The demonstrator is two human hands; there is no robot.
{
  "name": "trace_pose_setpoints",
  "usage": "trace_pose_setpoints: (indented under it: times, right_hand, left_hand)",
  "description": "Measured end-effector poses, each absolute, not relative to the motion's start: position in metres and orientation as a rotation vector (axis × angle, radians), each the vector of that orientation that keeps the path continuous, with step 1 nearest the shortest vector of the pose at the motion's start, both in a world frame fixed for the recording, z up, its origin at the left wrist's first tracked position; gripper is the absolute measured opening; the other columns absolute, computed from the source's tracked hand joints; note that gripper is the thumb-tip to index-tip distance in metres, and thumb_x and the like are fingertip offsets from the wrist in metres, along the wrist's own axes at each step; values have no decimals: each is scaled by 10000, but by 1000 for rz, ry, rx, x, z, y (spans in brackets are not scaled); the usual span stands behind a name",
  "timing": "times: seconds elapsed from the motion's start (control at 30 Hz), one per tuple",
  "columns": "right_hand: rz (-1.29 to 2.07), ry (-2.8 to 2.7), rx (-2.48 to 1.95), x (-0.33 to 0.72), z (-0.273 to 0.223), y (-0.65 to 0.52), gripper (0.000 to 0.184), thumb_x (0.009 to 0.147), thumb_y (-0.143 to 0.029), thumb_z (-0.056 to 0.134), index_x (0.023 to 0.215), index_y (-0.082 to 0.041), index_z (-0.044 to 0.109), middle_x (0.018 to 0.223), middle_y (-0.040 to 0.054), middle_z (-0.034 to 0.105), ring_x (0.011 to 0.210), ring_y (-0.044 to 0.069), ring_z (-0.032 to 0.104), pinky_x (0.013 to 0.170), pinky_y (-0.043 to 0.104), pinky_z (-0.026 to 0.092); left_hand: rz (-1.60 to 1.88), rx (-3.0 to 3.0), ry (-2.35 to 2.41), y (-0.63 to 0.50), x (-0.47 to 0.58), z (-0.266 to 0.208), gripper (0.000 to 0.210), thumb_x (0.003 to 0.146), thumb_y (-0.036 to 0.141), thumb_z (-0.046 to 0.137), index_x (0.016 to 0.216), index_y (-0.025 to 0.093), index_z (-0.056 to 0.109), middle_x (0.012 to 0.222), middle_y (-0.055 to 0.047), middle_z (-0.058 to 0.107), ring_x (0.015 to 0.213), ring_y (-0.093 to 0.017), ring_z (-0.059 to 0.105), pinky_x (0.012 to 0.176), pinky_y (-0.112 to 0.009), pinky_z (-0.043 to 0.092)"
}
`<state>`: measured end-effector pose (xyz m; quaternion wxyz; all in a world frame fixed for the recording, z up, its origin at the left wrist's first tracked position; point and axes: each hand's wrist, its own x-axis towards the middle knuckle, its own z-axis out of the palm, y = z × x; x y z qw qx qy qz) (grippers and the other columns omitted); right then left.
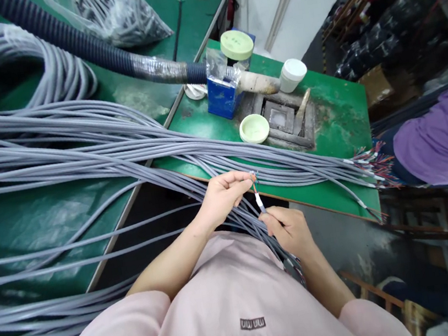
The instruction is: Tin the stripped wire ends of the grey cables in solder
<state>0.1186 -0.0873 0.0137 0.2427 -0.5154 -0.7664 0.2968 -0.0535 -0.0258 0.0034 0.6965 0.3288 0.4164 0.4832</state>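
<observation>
In front of my body, my right hand is closed around the grey jacket of a cable just below its white-wrapped end. Thin coloured wires, red and green among them, fan out of that end. My left hand pinches these wires between thumb and fingertips. Behind both hands a thick bundle of grey cables runs across the green bench, its stripped, multicoloured wire ends at the right edge. More grey cables hang below my hands, partly hidden by them.
A solder pot sits in the bench with a wooden-looking stick on it. Around it are a pale green dish, a white tub, a blue box and a dark hose. Someone in purple is at right.
</observation>
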Motion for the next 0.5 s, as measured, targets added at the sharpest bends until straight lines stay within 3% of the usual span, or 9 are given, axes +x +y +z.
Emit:
trace_pose_setpoints:
  times: [0.1, 0.5]
  right_hand:
    - [812, -2095, -1409, 118, 14, -87, 396, 949, -315, 412, 589, -203, 531, 494, -20, 525, 492, 101, 482, 532, 240, 345]
    - [824, -2087, -1429, 116, 19, -88, 406, 950, -303, 422, 566, -202, 506, 497, -22, 523, 494, 97, 480, 545, 240, 350]
  left_hand:
    - [1068, 745, 932, -25, -54, 4, 246, 641, 342, 777, 764, 135, 723, 686, -21, 676, 369, 3, 324, 348, -171, 199]
    - [1048, 762, 925, -24, -55, 5, 236, 654, 331, 770, 780, 135, 732, 530, 15, 597, 356, -10, 328, 353, -170, 204]
